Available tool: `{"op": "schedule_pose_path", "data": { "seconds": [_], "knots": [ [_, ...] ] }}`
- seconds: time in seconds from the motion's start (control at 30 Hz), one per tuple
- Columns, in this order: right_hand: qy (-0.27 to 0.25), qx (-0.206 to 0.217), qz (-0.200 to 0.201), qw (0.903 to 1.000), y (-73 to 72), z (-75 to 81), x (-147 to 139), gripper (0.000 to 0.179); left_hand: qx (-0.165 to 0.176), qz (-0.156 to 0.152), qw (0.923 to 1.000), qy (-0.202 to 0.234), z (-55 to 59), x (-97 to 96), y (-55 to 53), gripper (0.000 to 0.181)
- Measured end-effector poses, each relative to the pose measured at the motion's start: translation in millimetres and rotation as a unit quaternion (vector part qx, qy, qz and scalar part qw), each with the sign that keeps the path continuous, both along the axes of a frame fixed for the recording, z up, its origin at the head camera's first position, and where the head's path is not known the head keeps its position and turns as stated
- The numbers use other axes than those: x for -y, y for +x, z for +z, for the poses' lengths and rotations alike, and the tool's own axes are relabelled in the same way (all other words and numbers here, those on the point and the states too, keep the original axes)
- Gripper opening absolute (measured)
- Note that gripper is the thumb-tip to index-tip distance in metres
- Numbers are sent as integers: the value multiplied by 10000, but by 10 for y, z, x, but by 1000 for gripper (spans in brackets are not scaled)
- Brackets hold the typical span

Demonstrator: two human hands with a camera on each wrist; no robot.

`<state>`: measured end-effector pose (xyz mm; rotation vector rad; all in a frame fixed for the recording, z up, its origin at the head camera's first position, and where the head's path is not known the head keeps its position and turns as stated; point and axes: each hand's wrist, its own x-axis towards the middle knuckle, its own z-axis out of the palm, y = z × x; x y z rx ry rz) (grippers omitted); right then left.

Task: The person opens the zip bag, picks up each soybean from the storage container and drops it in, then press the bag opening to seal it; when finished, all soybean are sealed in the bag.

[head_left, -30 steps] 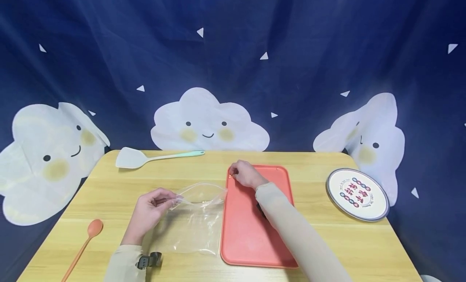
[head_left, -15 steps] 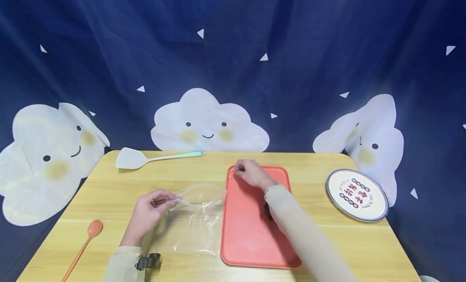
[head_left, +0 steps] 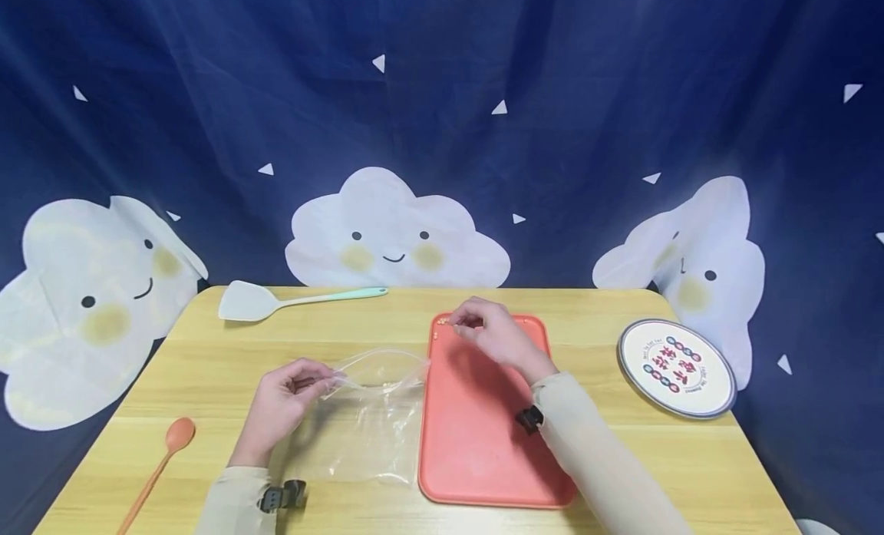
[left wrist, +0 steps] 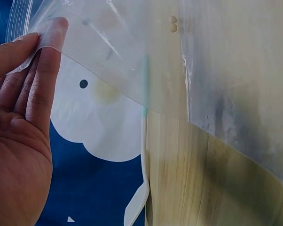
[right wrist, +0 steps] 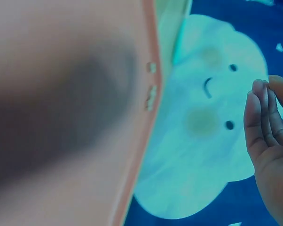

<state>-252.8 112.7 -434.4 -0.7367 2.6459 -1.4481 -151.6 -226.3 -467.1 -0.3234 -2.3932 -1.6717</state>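
Note:
My left hand point(head_left: 283, 408) pinches the upper left corner of a clear zip bag point(head_left: 366, 443) between thumb and fingers. Its mouth gapes, and the bag lies toward the left side of a red tray point(head_left: 476, 435). Two small tan beans point(left wrist: 173, 23) show through the plastic in the left wrist view. Over the tray's far left part hovers my right hand point(head_left: 500, 335), thumb against its fingertips; I cannot tell whether something tiny is between them. Several small pale beans point(right wrist: 151, 96) lie along the tray's far edge, close to that hand's fingertips in the head view.
At the back left lies a white spatula point(head_left: 250, 301) with a mint handle. An orange spoon point(head_left: 179, 434) rests at the front left. A round plate point(head_left: 714, 366) with red writing stands at the right. Behind the wooden table point(head_left: 594, 450) hangs a blue cloud-print curtain point(head_left: 442, 82).
My right hand has moved right and nearer, away from the tray's far left corner, uncovering several beans there. My left hand and the bag have stayed in place.

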Motion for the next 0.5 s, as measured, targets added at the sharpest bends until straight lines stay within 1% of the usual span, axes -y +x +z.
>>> {"op": "schedule_pose_path", "data": {
  "seconds": [0.1, 0.23, 0.37, 0.5],
  "knots": [
    [-81, -23, 40, 10000, 127, 87, -5, 13, 26, -14, 10000, 63, -2, -13, -6, 13],
    [-162, -123, 289, 9994, 274, 172, 57, 13, 55, 26, 10000, 48, 16, -22, -5, 13],
    [-301, -328, 545, 9975, 370, 214, 158, 15, 68, 31, 10000, 21, 26, -19, 1, 13],
    [-399, -435, 732, 9956, 421, 220, 273, 15, 68, 33, 10000, 5, 28, -8, 3, 13]
  ]
}}
